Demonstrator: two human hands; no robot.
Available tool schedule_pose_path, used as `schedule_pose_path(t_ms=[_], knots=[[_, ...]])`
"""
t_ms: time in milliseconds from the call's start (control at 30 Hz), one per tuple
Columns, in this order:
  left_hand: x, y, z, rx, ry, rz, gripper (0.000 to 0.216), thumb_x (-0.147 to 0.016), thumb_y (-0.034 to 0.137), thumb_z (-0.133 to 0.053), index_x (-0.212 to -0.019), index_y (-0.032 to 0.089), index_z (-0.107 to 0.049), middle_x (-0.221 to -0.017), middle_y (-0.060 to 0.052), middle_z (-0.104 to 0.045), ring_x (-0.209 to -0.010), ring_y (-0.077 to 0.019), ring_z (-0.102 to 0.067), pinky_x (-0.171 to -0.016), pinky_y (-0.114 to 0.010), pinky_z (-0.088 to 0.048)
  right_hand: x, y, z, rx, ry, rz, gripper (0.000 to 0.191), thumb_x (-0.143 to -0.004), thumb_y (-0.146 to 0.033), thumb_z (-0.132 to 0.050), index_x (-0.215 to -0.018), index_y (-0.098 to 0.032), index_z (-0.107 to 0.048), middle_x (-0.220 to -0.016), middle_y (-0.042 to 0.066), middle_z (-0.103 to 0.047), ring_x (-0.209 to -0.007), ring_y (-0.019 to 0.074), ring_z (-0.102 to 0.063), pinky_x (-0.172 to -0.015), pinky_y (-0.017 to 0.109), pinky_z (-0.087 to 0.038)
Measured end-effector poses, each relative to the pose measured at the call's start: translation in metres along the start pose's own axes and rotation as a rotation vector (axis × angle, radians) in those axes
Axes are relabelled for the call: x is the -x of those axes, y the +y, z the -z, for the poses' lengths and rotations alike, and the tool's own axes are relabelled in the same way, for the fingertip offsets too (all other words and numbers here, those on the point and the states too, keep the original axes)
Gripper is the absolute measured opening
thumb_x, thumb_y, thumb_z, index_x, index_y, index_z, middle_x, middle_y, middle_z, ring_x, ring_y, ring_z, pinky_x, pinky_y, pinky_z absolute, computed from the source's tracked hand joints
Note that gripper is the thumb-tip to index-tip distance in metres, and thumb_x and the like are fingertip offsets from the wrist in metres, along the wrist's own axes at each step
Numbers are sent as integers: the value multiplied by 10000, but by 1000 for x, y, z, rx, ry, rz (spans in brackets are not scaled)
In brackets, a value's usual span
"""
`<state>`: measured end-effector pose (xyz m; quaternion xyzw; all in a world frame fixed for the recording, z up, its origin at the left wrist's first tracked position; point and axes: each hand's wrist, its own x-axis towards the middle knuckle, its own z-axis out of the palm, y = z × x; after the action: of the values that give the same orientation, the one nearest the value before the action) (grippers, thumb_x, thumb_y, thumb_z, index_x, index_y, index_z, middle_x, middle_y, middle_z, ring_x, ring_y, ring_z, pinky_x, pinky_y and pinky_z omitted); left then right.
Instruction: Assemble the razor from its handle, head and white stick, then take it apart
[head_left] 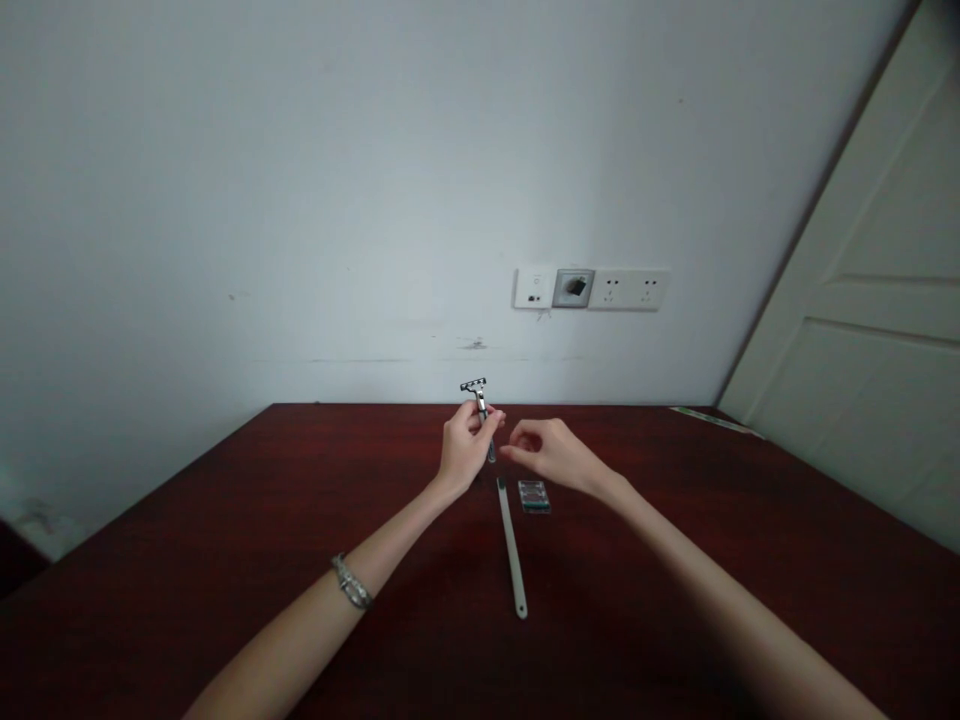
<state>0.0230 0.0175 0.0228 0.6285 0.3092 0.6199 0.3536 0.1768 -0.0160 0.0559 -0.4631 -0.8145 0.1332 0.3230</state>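
My left hand [466, 452] is closed round the handle of a razor [482, 404], which it holds upright with the head at the top. The razor's head is dark and silvery, and its lower handle shows below my thumb. Just to the right, my right hand [551, 452] has its fingers curled and its thumb and forefinger drawn together; no object shows in them. Below the hands, a long pale stick-like handle [513, 555] with a dark tip and a hole at its near end lies on the table. Beside it rests a small clear plastic case [534, 496] with a greenish edge.
The dark red wooden table [225, 560] meets a white wall [300, 200] at its back edge. Sockets [626, 289] are set in the wall. A thin printed strip [716, 421] lies at the back right, near a white panelled door [877, 300].
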Motion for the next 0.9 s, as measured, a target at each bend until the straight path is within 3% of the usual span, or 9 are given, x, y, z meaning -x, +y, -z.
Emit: schedule_pose_path(t_ms=[200,467,667,900], knots=[[4,3,-4,13,-28,18,201,-787,340,-601,-832,160,-526,-796,-56,-666,-789,-196,-679,-720,-280,-525,6,-9,-25,219,72,-73,287,-801,-383,-528,-621,-171,-598,-622,39,-640,-565,136,-582,-544,219,-343],[7,7,-7,30,-40,60,208,-769,334,-624,-813,155,-529,-770,-52,-666,-792,-202,-683,-702,-268,-530,5,-9,-33,173,104,-2,253,-777,-257,-530,-545,-159,-552,-569,40,-623,-528,126,-574,-528,209,-336],[3,13,-6,76,-60,106,231,-720,319,-674,-806,136,-563,-771,-66,-684,-789,-215,-685,-677,-261,-529,6,-10,-33,-71,96,-10,326,-779,-292,-534,-484,-157,-505,-488,4,-546,-473,97,-498,-485,208,-334],[-6,24,4,237,-167,258,313,-681,373,-702,-812,103,-610,-739,-113,-710,-733,-256,-685,-681,-349,-532,5,-8,-21,-684,-255,-164,336,-726,-455,-619,-667,-124,-602,-645,42,-623,-503,105,-538,-365,189,-398]])
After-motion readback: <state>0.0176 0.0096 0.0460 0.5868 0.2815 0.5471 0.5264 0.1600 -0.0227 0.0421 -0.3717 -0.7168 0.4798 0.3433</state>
